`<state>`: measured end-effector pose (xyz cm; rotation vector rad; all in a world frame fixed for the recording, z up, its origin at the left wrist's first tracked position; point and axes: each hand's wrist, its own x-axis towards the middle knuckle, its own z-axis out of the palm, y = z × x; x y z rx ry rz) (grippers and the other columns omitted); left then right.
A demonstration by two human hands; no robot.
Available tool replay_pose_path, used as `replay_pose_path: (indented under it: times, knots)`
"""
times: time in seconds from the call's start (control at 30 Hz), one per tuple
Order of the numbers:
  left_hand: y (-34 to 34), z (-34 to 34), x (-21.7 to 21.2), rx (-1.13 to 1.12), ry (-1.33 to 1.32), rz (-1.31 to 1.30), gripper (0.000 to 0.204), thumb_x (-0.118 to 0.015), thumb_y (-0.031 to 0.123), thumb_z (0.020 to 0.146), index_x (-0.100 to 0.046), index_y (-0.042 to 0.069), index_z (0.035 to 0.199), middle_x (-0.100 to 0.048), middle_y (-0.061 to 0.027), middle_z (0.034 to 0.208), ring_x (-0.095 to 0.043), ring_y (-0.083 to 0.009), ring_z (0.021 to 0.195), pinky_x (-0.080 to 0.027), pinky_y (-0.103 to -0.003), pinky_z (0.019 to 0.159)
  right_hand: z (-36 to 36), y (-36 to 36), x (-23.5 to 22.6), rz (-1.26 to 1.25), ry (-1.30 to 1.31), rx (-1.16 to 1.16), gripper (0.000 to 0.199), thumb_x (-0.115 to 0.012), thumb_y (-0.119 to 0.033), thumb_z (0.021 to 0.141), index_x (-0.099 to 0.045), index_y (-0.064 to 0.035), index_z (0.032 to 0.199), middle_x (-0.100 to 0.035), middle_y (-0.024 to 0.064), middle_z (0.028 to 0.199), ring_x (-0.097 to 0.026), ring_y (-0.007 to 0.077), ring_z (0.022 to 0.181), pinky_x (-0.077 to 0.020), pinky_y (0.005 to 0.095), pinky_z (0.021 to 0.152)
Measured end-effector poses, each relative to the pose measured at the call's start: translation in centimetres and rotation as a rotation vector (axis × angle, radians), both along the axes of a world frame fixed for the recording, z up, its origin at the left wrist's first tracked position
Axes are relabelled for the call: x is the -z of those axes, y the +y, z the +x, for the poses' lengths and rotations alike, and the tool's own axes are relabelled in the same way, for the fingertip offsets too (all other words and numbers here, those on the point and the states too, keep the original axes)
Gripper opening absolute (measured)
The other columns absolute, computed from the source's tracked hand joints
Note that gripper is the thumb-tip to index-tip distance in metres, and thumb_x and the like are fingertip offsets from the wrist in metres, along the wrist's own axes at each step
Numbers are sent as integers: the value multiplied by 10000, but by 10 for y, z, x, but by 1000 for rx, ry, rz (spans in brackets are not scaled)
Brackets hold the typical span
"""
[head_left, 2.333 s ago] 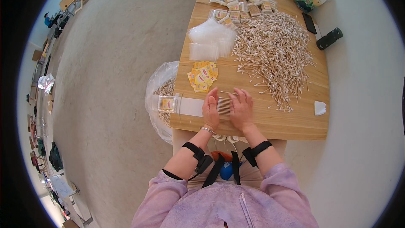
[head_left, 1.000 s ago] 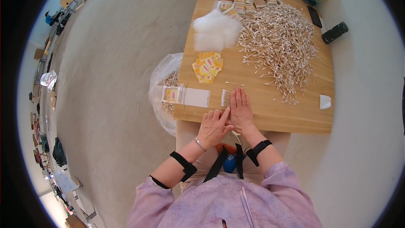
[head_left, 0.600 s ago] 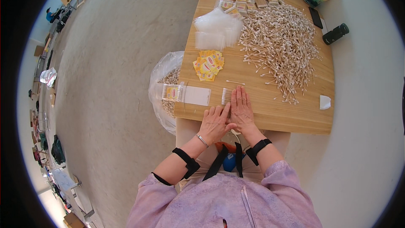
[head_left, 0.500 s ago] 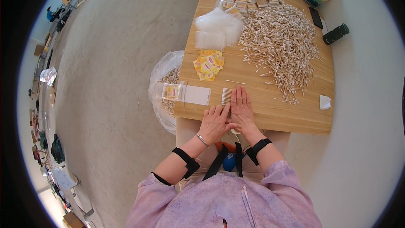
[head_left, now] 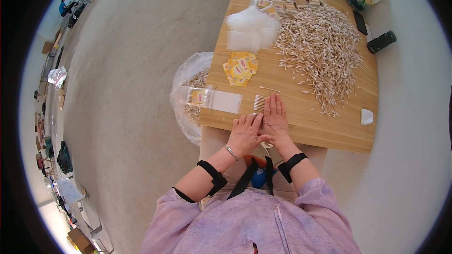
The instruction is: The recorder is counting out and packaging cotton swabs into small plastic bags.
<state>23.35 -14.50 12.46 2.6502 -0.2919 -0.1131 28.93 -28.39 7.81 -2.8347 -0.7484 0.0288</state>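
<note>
Swabs [head_left: 258, 102] are lined up in a short row near the front edge of the bench [head_left: 325, 132]. The row is partly covered by the right hand [head_left: 275, 120], held flat, fingers straight and together. The left hand [head_left: 245, 134] is bent, its index fingertip placed at the row's near end; whether anything is pinched by it cannot be told. One loose swab [head_left: 270, 89] is seen just beyond the row. A white card [head_left: 226, 102] is laid to the left, and yellow labels [head_left: 240, 68] are piled behind it. A large heap [head_left: 320, 56] of swabs is spread farther back.
</note>
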Motion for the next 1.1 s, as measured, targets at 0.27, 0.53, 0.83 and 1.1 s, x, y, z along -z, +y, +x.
replay_pose_path:
  times: [0.27,0.53,0.83,1.1]
  knots:
    - [-2,7,-4,13,51,67,806,-546,567,807,-332,64,1399,-492,-106,1075,-468,-265,995,-339,-393,843,1,-2,4,-62,-79,4,827,-520,-367,832,-142,44,1443,-118,224,1523,-97,344,1428,-76,444,1160]
    - [0,9,-2,10,-5,49,789,-516,586,818,-347,59,1380,-510,-110,1029,-484,-271,967,-354,-402,823,0,0,-8,-10,0,-9,758,-475,-289,854,-137,49,1442,-104,233,1522,-94,349,1427,-80,448,1157]
    - [-4,17,-6,-15,61,69,768,-573,537,811,-358,60,1373,-533,-111,1076,-506,-249,990,-354,-390,822,0,-1,-1,-56,-75,-7,823,-512,-319,812,-136,56,1441,-102,230,1524,-76,354,1431,-59,444,1162]
    - [-3,20,-6,-15,75,52,743,-568,525,825,-360,69,1373,-554,-114,1065,-526,-260,990,-375,-398,815,-1,-1,-10,-23,9,-8,805,-494,-315,809,-160,60,1438,-111,236,1523,-79,349,1432,-58,441,1160]
